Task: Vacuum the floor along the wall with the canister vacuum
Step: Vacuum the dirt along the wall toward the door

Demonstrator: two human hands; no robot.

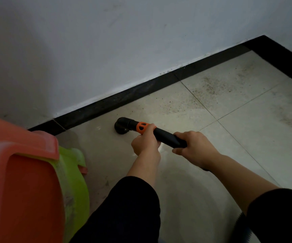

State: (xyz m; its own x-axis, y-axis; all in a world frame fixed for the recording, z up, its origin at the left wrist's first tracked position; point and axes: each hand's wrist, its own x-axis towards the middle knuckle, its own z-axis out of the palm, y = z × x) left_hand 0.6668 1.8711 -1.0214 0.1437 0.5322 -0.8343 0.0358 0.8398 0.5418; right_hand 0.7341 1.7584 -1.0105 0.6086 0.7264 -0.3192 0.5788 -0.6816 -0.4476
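Both hands are wrapped around the black vacuum wand [161, 135]: the left hand [146, 141] by its orange collar [141, 127], the right hand [194, 148] further back. Its nozzle [121, 126] sits on the tiled floor [247, 137] near the black skirting [141, 92].

Black wand [166, 135], orange collar [142, 127], speckled floor [212, 92].

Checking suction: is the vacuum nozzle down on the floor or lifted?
Down: the nozzle points downward, its mouth against the floor near the baseboard.

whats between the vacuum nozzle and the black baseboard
Only a narrow strip of bare floor tile separates the nozzle from the baseboard. Nothing lies on it, as far as the dim head view shows.
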